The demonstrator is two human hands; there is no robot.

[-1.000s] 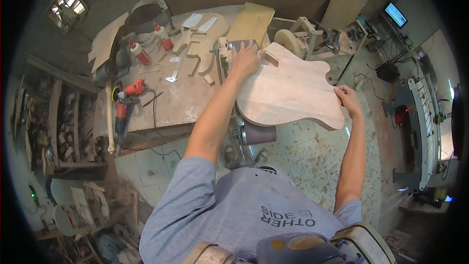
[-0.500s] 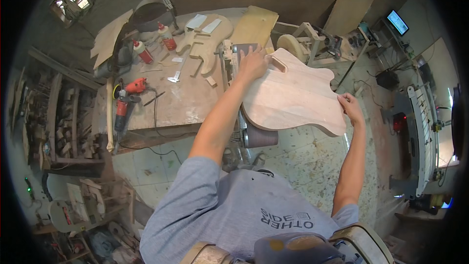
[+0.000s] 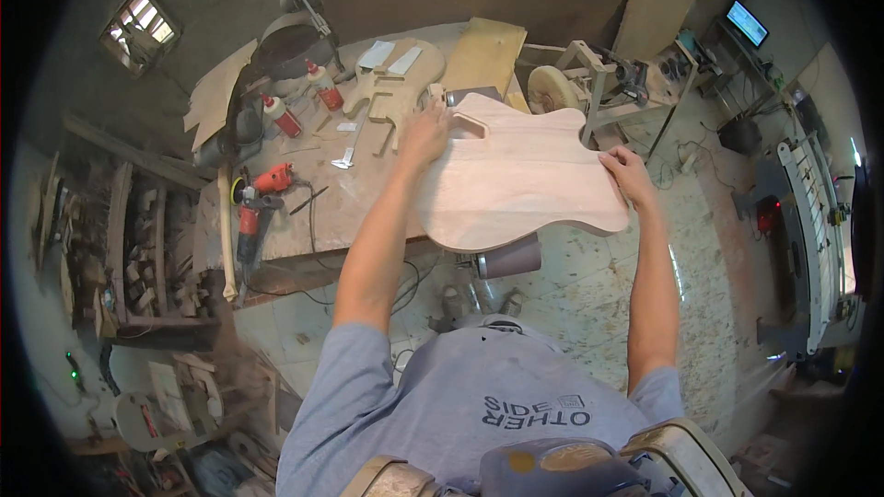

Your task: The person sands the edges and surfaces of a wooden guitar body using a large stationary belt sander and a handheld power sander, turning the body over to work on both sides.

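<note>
- A shelf (image 3: 120, 248) of wood offcuts stands at the far left, below a small window (image 3: 140, 26).
- A red drill (image 3: 250, 212) lies on the left end of the table (image 3: 322, 212), its cable trailing across the top.
- Two red bottles (image 3: 281, 116) stand near the table's back edge, beside a round dark disc (image 3: 290, 46).
- A pale template (image 3: 387, 92) shaped like a guitar lies flat on the table behind the left hand, with two light strips resting on it.
- The left hand (image 3: 425, 133) grips the upper left edge of the body blank (image 3: 525, 179), fingers curled over the rim next to a rectangular cutout.
- The body blank, a bare pale wooden guitar shape, is held flat and level between both hands, its left part over the table's right end and the rest out past the edge above the floor (image 3: 589, 304).
- A grey cylinder (image 3: 509, 260) shows just under the blank's near edge.
- A yellow board (image 3: 483, 55) lies behind the blank.
- The right hand (image 3: 628, 175) holds the blank's right edge near its horn, fingers closed over the rim.
- A buffing wheel (image 3: 551, 89) on a stand sits behind the right hand.
- A long machine (image 3: 815, 239) runs along the far right, with a screen (image 3: 746, 23) above it.
</note>
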